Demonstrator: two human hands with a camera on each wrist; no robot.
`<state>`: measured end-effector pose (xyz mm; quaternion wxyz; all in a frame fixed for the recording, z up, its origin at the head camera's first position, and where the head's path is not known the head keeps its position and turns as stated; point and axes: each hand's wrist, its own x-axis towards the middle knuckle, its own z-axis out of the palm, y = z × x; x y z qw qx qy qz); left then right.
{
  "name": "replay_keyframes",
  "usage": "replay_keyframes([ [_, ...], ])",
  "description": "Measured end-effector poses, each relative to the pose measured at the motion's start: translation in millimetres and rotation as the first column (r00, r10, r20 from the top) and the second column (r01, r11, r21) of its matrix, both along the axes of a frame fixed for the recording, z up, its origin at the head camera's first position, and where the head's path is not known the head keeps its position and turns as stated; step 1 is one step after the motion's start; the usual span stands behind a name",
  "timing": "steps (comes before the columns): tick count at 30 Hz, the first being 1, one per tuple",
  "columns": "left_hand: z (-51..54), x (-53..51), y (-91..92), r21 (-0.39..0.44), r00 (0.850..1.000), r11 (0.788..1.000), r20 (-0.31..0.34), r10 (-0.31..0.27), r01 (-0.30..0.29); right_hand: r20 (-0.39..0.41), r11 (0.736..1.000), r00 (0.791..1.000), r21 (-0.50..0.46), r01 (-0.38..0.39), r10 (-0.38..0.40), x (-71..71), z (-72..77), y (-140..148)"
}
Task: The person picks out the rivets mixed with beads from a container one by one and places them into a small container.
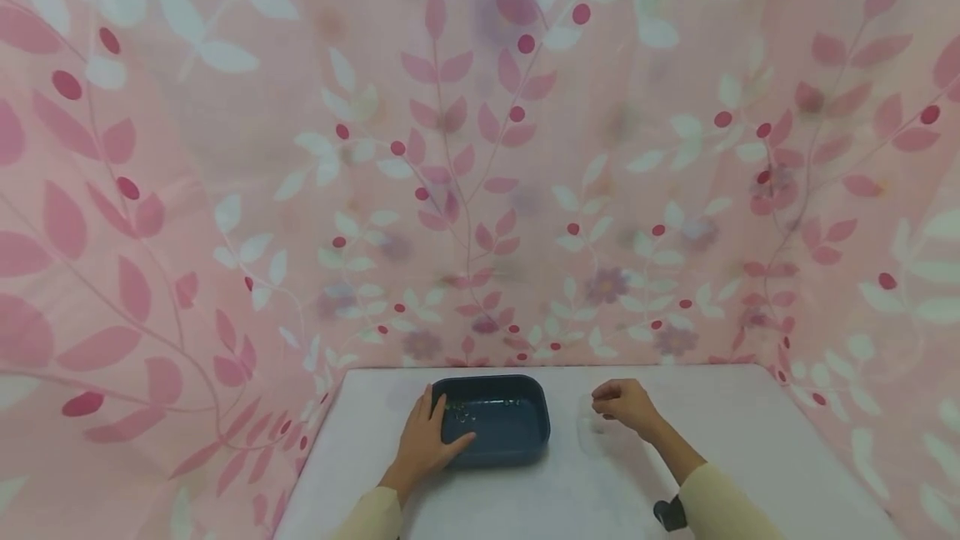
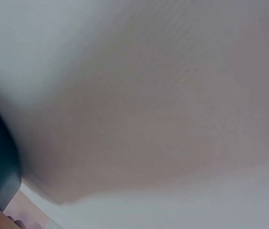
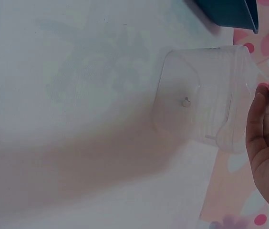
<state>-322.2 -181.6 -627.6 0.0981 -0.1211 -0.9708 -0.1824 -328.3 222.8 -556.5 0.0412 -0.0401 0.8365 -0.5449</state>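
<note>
A dark blue rectangular dish (image 1: 498, 427) stands on the table; small clear and greenish bits (image 1: 463, 412) lie in its back left part. My left hand (image 1: 425, 440) rests on the dish's left side, fingers extended along the rim and thumb spread over the front left. To the right of the dish is a clear plastic container (image 3: 182, 71), with a small ring-like piece (image 3: 186, 101) showing in it. Over the container's far right part, my right hand (image 1: 630, 409) has thumb and fingertips brought together. Whether something tiny sits between them cannot be seen.
The white-covered table (image 1: 540, 507) ends at a pink leaf-patterned curtain (image 1: 480, 190) behind and at both sides. A dark rounded thing (image 1: 670, 513) is by the right sleeve; its kind is unclear.
</note>
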Motion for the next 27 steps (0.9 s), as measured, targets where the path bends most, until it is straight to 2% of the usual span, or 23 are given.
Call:
replay_keyframes([
  [7,0.3,-0.1,0.2,0.011,1.0,1.0,0.017,-0.005,0.005,0.028,0.999,0.998,0.019,0.051,-0.051,1.8,-5.3,2],
  [14,-3.1,-1.2,0.0,0.003,1.0,1.0,-0.015,-0.007,0.007,-0.012,0.988,0.995,0.113,0.104,-0.103,7.8,-11.2,2],
  [21,-8.9,-3.0,4.3,-0.007,0.999,0.999,-0.011,-0.035,0.035,0.013,0.988,0.992,0.099,0.12,-0.122,15.4,-10.9,8],
  [27,0.8,1.0,1.4,0.001,1.0,1.0,-0.016,-0.007,0.007,0.04,0.99,0.992,0.072,0.119,-0.123,12.0,-11.3,3],
])
